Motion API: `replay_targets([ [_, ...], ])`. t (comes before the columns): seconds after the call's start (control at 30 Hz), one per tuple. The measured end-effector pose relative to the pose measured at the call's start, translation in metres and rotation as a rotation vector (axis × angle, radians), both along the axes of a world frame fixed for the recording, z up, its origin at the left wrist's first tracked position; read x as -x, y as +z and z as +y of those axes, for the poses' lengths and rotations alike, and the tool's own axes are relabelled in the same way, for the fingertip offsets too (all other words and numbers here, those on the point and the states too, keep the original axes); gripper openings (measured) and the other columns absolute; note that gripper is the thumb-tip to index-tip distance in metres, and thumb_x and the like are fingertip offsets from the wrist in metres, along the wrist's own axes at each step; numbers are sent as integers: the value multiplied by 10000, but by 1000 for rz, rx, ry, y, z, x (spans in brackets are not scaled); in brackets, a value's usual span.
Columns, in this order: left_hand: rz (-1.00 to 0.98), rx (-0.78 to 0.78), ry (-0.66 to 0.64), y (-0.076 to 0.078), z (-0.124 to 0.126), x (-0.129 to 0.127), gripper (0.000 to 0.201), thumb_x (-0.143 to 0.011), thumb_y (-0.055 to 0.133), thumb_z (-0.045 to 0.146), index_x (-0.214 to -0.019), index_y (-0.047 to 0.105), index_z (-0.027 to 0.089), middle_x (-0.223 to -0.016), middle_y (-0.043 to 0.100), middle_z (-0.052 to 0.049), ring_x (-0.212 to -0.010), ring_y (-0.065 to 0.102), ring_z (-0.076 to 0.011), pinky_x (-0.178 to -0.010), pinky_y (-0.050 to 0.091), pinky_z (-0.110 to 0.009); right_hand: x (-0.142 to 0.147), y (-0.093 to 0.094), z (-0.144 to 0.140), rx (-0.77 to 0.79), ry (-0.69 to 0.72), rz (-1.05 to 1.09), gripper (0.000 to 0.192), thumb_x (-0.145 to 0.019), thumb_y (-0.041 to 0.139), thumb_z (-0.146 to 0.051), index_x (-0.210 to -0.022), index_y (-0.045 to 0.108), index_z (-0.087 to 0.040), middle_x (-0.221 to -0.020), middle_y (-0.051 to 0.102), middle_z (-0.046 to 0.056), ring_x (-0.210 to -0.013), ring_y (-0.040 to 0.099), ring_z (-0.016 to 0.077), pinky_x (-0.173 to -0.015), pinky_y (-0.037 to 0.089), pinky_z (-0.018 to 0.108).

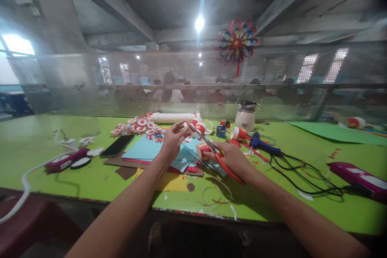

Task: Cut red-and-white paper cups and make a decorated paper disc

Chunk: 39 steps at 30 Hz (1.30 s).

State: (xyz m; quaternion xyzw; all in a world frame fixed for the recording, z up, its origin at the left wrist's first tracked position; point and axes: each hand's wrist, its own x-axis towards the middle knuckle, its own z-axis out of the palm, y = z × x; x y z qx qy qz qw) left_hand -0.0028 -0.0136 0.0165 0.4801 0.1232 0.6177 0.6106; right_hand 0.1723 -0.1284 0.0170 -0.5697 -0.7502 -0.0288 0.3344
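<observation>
"what do the hands have?"
"the left hand (173, 141) pinches a thin red-and-white paper piece (187, 125), fingertips nearly together. the right hand (234, 157) curls around scissors with orange-red handles and metal blades (218, 156)."
"where's the piece?"
"about one o'clock from the left hand, by the blade tips; i can't tell if they touch it."
"how will it handle?"
"light and bendy, i'd judge, easily creased; best held by an edge, clear of the blades."
"nearby?"
"a red paper cup (203, 150) at nine o'clock from the right hand, a blue plastic glue gun (264, 144) at two."
</observation>
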Motion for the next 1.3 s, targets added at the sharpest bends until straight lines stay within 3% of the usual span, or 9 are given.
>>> replay_targets([
  [0.23, 32, -8, 48, 0, -1, -3, 369, -567, 805, 176, -906, 666, 136, -980, 631, -66, -872, 628, -214, -829, 496, -431, 0, 0, 1, -8, -31, -30, 411, -833, 527, -539, -1040, 688, -223, -944, 724, 79, -853, 655, 249, -723, 464, 318],
  [1.0, 36, -11, 23, -2, -1, -3, 386, -573, 803, 174, -923, 646, 126, -971, 648, -71, -846, 646, -209, -812, 494, -409, 0, -1, -1, -9, -52, -55, 365, -860, 515, -486, -1049, 691, -229, -948, 727, 77, -857, 656, 244, -737, 461, 311],
  [1.3, 25, 14, -33, -4, 2, 1, 356, -653, 752, 194, -965, 596, 121, -830, 686, -85, -764, 665, -206, -801, 496, -428, 1, -5, 1, 8, -96, -108, 401, -851, 516, -523, -1063, 680, -223, -956, 721, 87, -872, 652, 243, -750, 450, 305],
])
